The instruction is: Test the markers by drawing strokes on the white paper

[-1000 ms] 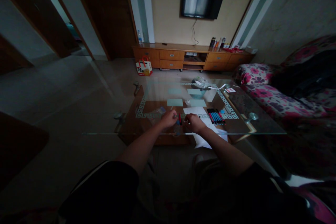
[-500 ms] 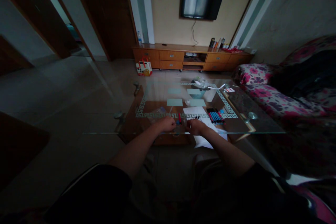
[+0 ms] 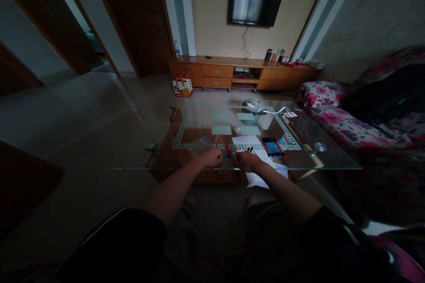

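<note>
My left hand [image 3: 211, 158] rests curled on the near edge of the glass coffee table [image 3: 312, 161], fingers closed beside a red pen [image 3: 227, 149] that stands up between my hands. My right hand [image 3: 246, 160] is curled over white paper [image 3: 252, 143], and a dark pen tip [image 3: 250, 149] pokes out of its fingers. A row of several blue, black and red pens [image 3: 272, 146] lies just right of that hand. What the left fingers grip is too dim to make out.
Pale cards [image 3: 221, 129] and a bowl with wrappers [image 3: 251, 110] sit farther back on the glass. A floral sofa [image 3: 345, 119] lies to the right. A wooden TV cabinet [image 3: 244, 72], a wall TV [image 3: 256, 0] and a small bag [image 3: 182, 86] are beyond.
Both hands have pulled slightly back toward the table's near edge and lowered; the dark pen tip now shows at my right hand. Little differs from half a second ago.
</note>
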Demonstrator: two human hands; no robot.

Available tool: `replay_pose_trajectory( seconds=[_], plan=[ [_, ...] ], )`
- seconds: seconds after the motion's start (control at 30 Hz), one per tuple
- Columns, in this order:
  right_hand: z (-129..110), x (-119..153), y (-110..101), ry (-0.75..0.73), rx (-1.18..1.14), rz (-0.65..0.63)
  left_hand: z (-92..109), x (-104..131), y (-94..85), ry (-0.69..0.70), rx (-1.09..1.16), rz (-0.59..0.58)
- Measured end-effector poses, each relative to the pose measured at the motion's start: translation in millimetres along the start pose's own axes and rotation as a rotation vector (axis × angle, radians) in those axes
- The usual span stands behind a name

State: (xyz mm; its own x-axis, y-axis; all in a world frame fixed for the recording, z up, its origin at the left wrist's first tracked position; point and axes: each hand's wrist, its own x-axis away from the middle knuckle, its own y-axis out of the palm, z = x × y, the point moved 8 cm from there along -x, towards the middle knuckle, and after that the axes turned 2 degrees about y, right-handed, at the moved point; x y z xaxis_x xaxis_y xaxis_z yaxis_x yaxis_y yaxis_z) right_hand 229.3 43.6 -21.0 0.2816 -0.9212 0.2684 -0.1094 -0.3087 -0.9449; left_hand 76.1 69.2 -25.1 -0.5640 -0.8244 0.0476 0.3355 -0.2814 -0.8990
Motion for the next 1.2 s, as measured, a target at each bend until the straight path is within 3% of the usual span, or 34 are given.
replay_pose_trajectory(
  seconds=[0.13, 0.23, 0.47, 0.77, 1.2],
  plan=[
    [1, 1, -8, 0.058, 0.006, 0.054, 8, 0, -12.8, 0.095, 0.014, 0.161],
    [-2, 1, -14, 0.048, -0.01, 0.116, 14, 0, -12.6, 0.181, 0.019, 0.211],
    [-3, -2, -13, -0.001, -0.043, 0.143, 12, -6, 3.1, 0.174, 0.051, 0.16],
    [-1, -2, -13, -0.021, -0.048, 0.169, 14, -10, -6.7, 0.187, 0.051, 0.195],
    [-6, 1, -21, -0.023, -0.046, 0.195, 7, -9, -8.8, 0.076, 0.211, 0.186]
  ],
)
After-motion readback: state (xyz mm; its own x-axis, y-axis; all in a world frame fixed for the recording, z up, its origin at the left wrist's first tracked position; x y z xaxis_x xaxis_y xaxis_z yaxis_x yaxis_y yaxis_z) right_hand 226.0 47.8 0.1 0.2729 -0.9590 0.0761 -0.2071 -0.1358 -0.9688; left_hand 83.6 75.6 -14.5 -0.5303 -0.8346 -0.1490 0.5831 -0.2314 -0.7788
